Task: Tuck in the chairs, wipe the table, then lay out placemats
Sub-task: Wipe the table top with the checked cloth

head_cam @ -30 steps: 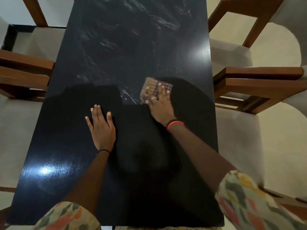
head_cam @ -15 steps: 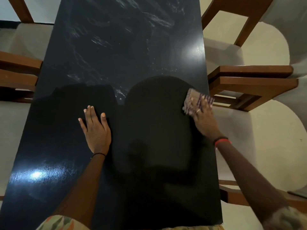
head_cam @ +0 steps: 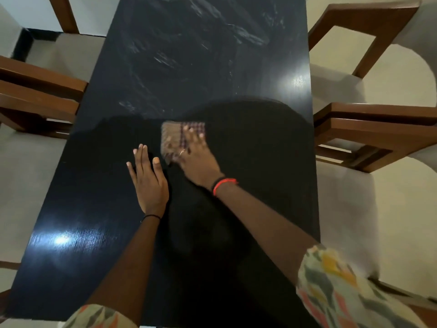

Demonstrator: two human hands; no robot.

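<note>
Wiping step, we judged: right hand (head_cam: 198,159) pressed the cloth (head_cam: 173,136), fingers flat and spread, mid-table (head_cam: 272,143). Left hand (head_cam: 149,183) lay flat, fingers straight, holding nothing. Next we expected the streaks (head_cam: 165,60) toward the far edge to need passes.

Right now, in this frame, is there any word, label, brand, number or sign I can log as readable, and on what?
None to read.
Black table: only smears and glare.
Checked cloth under the right hand: blurred weave, no label visible.
Patterned sleeve, red wristband, chairs: no lettering.
</note>
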